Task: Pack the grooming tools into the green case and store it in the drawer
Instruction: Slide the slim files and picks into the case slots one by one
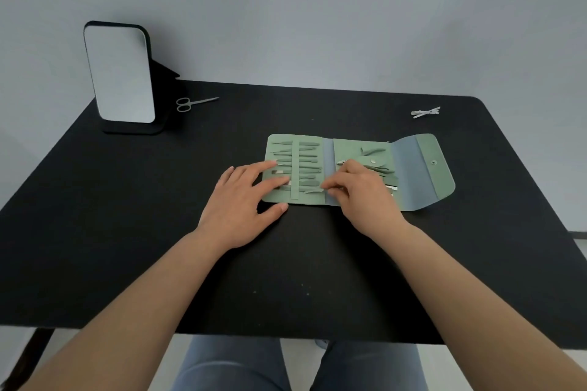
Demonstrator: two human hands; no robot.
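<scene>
black surface point(127, 200) carries everything. at its far left stands a mirror point(119, 73) on a dark stand, upright and tilted back a little, with small scissors point(193, 102) lying just beside it to the right. near the middle the green case point(355, 168) lies unfolded flat, its snap flap spread out to the right. the left panel holds a row of green tools point(298, 162) tucked under a vertical strap; the right panel holds a few more under a small snap tab. the left hand point(244, 200) lies flat with straight fingers pressing on the case's left panel, gripping nothing. the right hand point(359, 194) has curled fingers pinching a thin tool point(314, 190) at the case's middle fold. well to the far right a silver nail clipper point(425, 112) lies alone, outside the case.
</scene>
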